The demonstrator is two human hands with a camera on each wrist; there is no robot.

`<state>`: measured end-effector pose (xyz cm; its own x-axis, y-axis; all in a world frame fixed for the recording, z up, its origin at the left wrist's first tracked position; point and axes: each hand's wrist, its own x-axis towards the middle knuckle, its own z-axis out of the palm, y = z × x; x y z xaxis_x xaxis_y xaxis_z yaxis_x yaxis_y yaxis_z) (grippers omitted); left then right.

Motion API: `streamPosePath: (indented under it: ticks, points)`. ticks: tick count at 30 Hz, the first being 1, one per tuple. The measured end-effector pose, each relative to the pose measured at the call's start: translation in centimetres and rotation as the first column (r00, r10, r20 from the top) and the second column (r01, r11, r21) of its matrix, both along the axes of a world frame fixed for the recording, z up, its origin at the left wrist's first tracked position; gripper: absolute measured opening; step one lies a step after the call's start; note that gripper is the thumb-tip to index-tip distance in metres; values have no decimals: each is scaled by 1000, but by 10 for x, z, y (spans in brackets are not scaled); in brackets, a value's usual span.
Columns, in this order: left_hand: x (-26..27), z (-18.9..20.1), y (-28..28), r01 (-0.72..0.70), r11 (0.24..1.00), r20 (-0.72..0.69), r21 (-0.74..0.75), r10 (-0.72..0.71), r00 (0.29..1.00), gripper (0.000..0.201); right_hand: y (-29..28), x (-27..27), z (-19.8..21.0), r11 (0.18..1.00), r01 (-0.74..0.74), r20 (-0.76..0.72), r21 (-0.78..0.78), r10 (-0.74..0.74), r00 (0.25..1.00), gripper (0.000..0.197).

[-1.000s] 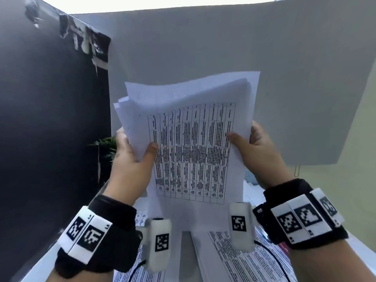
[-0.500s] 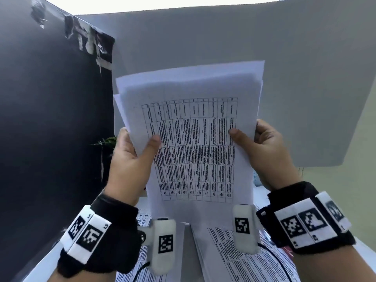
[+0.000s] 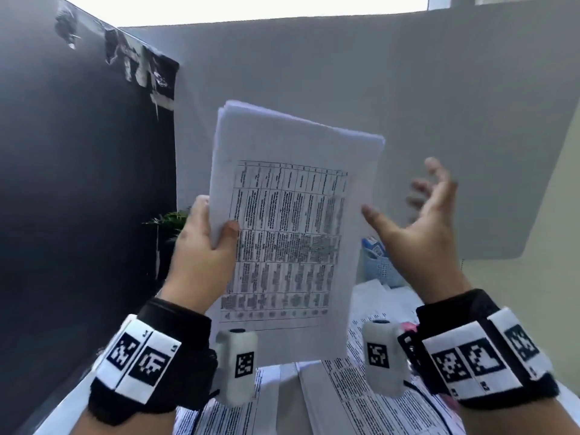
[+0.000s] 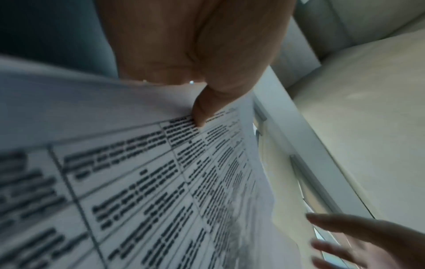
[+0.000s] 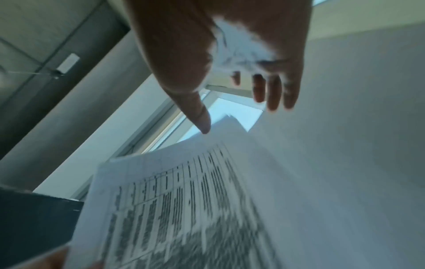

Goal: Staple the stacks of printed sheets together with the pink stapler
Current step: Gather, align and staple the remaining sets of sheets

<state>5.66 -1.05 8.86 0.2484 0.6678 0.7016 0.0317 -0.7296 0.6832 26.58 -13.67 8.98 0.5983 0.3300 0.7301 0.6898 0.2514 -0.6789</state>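
White printed paper forms the stack of sheets, which is held upright in the air above the bench, with its top tilted away and to the left. A printed table is seen on the front sheet. The stack is gripped at its left edge by the left hand: the thumb is pressed on the front sheet and the other fingers are hidden behind the stack, so the left fingers are clamped on the paper. The right hand is held just right of the stack, with its fingers spread apart and relaxed and nothing held. Its thumb tip is seen at the stack's right edge; contact cannot be told because of blur.

Below the stack, more printed sheets are laid on the bench. A small pink object, mostly hidden, is seen right of the stack's lower end, beside the right wrist. A light blue basket is placed beyond the stack's right edge. A dark panel is set left of the stack, and a grey board behind it.
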Motion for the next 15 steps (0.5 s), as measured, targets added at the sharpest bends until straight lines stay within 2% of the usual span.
streamPosePath:
  ticks: [1, 3, 6, 7, 9, 10, 11, 13, 15]
  points:
    - [-5, 5, -4, -10, 998, 0, 68, 10, 1000, 13, -10, 0, 5, 994, 84, 100, 67, -91, 991, 90]
    - [-10, 13, -16, 13, 985, -6, 171, -12, 1000, 18, -28, 0, 16, 983, 151, 285, 106, -175, 942, 95]
    - [-7, 18, -34, 116, 964, -76, 240, -101, 992, 24, -45, -4, 32, 988, 153, 459, -35, -120, 880, 93]
    - [-4, 19, -39, 122, 957, -109, 264, -96, 989, 21, -47, -4, 35, 986, 104, 449, -128, -36, 893, 85]
    - [3, 18, -46, 117, 955, -167, 273, -73, 983, 12, -49, -4, 35, 953, -109, 306, -283, 197, 931, 44]
    - [5, 17, -48, 99, 962, -203, 254, -47, 978, 9, -49, -4, 33, 928, -228, 208, -296, 296, 932, 22]
    - [7, 17, -48, 56, 971, -250, 233, 4, 968, 8, -50, -2, 28, 918, -305, 136, -255, 346, 928, 10]
    - [4, 14, -45, -119, 966, -355, 231, 198, 914, 7, -52, 2, 15, 930, -343, 37, -133, 350, 936, 10]
    - [-4, 6, -32, -335, 912, -376, 235, 404, 834, 19, -56, 9, 4, 930, -367, -90, -27, 363, 927, 9]
